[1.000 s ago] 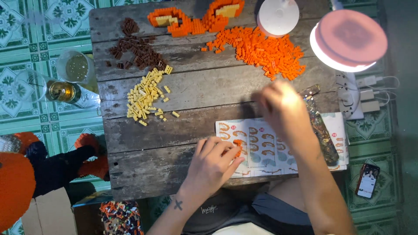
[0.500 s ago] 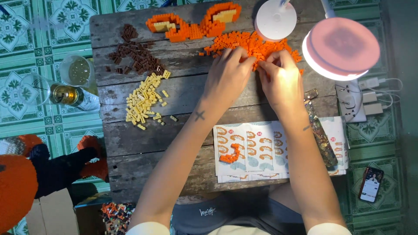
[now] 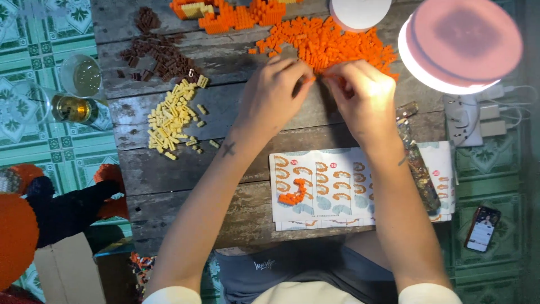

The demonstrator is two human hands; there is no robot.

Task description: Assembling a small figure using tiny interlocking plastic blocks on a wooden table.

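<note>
Both hands are at the near edge of a heap of small orange bricks at the far middle of a worn wooden table. My left hand pinches a small orange piece at its fingertips. My right hand meets it, fingers curled, also on small orange pieces. A curved orange brick part lies on the printed instruction sheet near the table's front edge. Whether the pieces in both hands are joined is hidden by the fingers.
Yellow bricks and brown bricks lie left. A built orange and yellow model sits at the far edge. A lit round lamp, power strip, phone, glasses of drink surround.
A second ago my hands were at the instruction sheet, setting down the curved orange part. They moved to the orange heap and have since drawn together over small pieces.
</note>
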